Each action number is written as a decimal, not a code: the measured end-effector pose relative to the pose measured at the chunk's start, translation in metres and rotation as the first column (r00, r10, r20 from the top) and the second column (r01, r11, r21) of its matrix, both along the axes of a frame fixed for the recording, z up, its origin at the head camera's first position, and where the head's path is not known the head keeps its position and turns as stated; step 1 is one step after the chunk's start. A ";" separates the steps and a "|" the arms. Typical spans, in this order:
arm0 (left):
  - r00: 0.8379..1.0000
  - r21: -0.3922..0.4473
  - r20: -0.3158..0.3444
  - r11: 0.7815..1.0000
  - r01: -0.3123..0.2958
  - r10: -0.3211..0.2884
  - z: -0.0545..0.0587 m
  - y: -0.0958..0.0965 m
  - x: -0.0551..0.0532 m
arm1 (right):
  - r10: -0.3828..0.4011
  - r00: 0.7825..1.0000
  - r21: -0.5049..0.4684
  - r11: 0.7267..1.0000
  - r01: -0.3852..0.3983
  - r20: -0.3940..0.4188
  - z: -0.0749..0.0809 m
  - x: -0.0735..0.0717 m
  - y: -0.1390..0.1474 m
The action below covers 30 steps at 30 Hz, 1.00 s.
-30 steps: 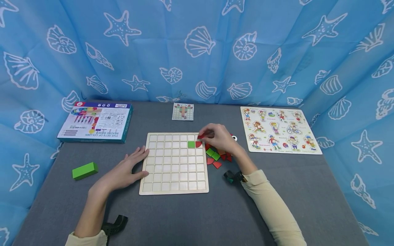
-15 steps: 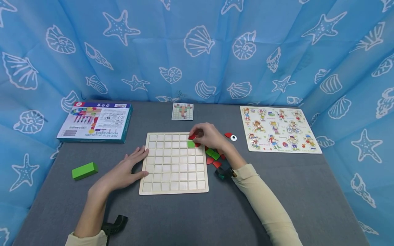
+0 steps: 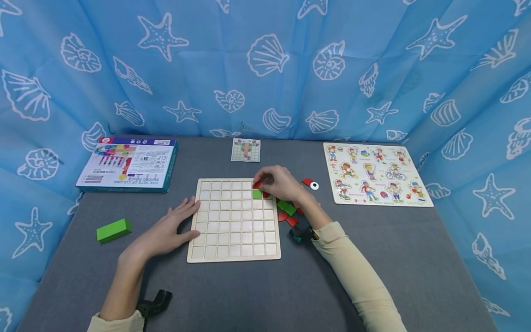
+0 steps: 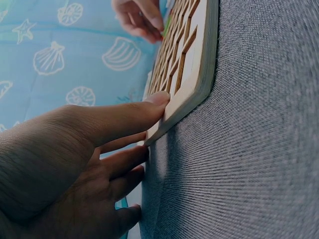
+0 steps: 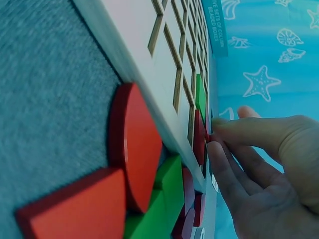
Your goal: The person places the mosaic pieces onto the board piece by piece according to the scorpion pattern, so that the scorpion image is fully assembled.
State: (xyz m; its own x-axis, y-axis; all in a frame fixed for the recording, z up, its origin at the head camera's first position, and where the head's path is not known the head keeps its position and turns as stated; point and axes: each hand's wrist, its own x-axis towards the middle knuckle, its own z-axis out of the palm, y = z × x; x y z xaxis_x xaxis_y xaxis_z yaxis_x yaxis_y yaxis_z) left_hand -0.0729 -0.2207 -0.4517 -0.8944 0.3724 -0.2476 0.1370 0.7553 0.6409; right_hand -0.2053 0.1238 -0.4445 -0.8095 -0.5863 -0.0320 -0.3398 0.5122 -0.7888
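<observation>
A wooden grid board (image 3: 230, 226) lies flat on the grey table. My left hand (image 3: 168, 235) rests at its left edge with fingers extended, the thumb on the rim in the left wrist view. Over the far right corner, my right hand (image 3: 284, 183) pinches a small red piece (image 3: 257, 185) between thumb and fingers, which partly hide it. Just nearer than that piece, a green square tile (image 3: 257, 194) sits in a cell. Beside it is a red tile (image 5: 199, 137) in the neighbouring cell, partly covered by the hand in the head view.
Loose red pieces (image 5: 134, 149) and green tiles (image 3: 286, 207) lie along the board's right side, with a round eye piece (image 3: 314, 186) behind. A pattern card (image 3: 245, 150), a boxed toy (image 3: 126, 166), a green block (image 3: 114, 230) and a picture puzzle (image 3: 377, 175) surround the board.
My right hand has moved left with the red piece, from the corner cell to above the green tile, then stayed nearly still. The left hand has kept its place.
</observation>
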 end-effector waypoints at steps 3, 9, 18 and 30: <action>1.000 -0.001 0.002 1.000 0.000 0.000 0.000 0.000 0.000 | -0.018 1.000 -0.020 1.000 0.018 0.013 -0.001 0.000 0.003; 1.000 -0.004 0.004 1.000 0.000 0.000 -0.001 0.000 -0.001 | -0.065 0.997 -0.083 0.994 0.068 0.037 -0.002 0.001 0.014; 1.000 -0.013 0.002 1.000 0.002 -0.002 -0.002 -0.001 -0.001 | -0.223 0.974 -0.064 0.973 0.221 -0.028 -0.003 0.002 0.034; 1.000 -0.009 0.002 1.000 0.002 -0.002 -0.001 -0.001 0.000 | -0.361 0.925 0.122 0.919 0.374 -0.116 -0.010 -0.014 0.050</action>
State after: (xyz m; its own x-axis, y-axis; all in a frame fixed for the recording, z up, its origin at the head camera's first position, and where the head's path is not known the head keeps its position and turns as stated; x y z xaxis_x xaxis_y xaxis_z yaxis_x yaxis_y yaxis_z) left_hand -0.0731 -0.2217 -0.4531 -0.8931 0.3721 -0.2528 0.1376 0.7610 0.6340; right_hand -0.2192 0.1741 -0.4545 -0.9704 -0.2413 -0.0093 -0.1718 0.7172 -0.6753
